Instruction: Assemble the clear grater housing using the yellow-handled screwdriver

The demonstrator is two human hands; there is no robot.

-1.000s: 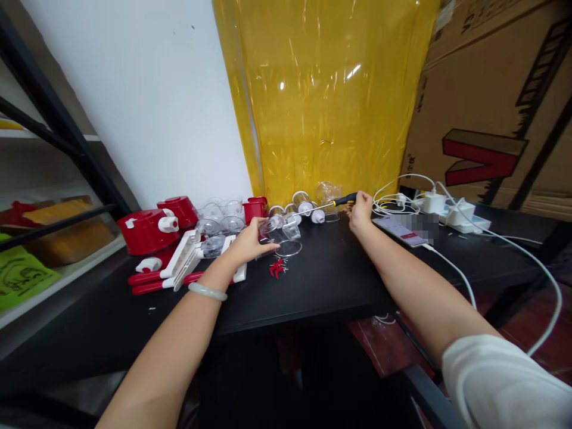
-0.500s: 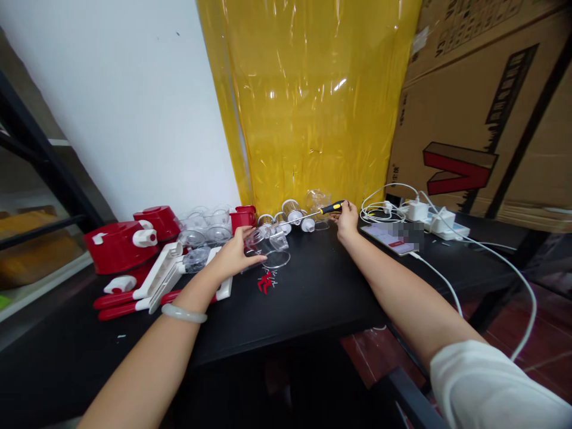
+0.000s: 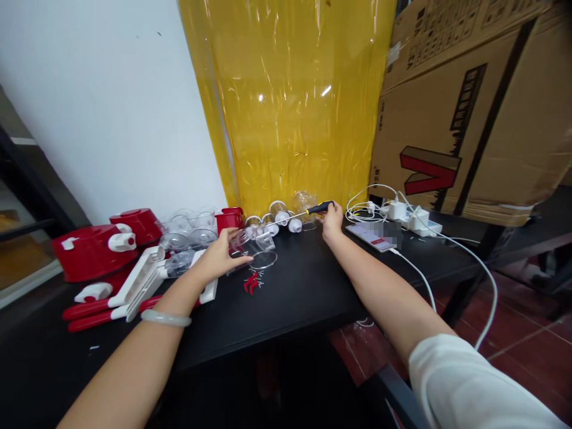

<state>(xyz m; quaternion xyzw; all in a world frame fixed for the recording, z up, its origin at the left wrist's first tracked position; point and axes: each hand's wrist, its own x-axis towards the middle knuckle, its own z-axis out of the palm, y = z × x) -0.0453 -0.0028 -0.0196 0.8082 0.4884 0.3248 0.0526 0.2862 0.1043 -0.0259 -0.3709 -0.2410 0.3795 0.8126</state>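
My right hand [image 3: 331,223] is closed on the yellow-and-black handle of a screwdriver [image 3: 319,208]. The thin shaft slants down and left to a clear plastic part [image 3: 265,241]. My left hand [image 3: 224,252] grips that part from its left side, thumb and fingers apart around it. Whether the tip sits on a screw is too small to tell. Just in front of the part, small red pieces [image 3: 252,282] lie with several screws on the black table [image 3: 295,298]. Behind it rest several white-capped metal-mesh cylinders [image 3: 279,213] and a small red plastic piece [image 3: 230,218].
To the left are red housings [image 3: 92,253], white frames with red handles [image 3: 134,280] and clear cups [image 3: 176,238]. At right lie a charging phone [image 3: 370,236], white adapters on a power strip [image 3: 417,220] and cables. A yellow plastic sheet [image 3: 286,107] and a cardboard box [image 3: 429,113] stand behind.
The whole view has shifted, so hands and objects sit farther left in the picture. The screwdriver handle shows a different side, as if turned. Both hands keep their holds.
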